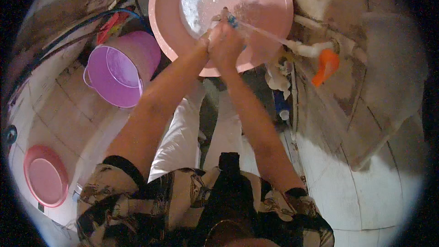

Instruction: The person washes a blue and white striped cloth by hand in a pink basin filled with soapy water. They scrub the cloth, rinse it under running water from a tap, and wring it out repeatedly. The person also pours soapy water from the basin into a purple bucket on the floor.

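Observation:
Over a large pink plastic basin (160, 31), my left hand (209, 36) and my right hand (226, 43) are pressed close together. Between them is a small, wet, partly blue thing (232, 21), mostly hidden by my fingers and too blurred to name. My right hand covers much of my left. A stream of water (264, 33) runs from the tap (308, 48) on the right into the basin, beside my hands. White, foamy-looking water (193, 3) shows in the basin's upper left part.
A purple bucket (116, 75) lies tilted left of the basin. The tap has an orange handle (325, 67). A pink round basin (46, 176) is at the far left. A dark hose (82, 24) runs along the upper left. A blue item with a white cap (283, 104) is below the tap.

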{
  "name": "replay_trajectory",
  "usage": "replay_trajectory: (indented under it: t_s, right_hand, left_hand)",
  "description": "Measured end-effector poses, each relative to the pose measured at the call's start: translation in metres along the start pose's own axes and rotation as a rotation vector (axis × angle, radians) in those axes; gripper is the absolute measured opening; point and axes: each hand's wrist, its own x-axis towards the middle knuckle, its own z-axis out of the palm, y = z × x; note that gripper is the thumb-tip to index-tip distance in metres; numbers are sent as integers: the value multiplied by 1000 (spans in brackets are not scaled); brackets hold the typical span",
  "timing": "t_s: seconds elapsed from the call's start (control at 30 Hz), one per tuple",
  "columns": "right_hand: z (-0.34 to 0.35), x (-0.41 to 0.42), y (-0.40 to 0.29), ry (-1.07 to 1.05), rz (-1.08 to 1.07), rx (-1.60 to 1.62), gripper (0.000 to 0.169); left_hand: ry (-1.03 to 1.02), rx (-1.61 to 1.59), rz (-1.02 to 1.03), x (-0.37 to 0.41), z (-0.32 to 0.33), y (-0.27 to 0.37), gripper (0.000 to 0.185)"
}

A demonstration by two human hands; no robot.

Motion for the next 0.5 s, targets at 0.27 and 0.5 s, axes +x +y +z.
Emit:
replay_trajectory:
  t_s: [0.27, 0.5]
  right_hand:
    - [-45, -25, -61, 122, -50, 430, 25]
    - [-44, 17, 18, -310, 326, 1402, 24]
  left_hand:
    - [174, 202, 46, -5, -18, -5, 34]
    - [295, -90, -154, -28, 56, 108, 40]
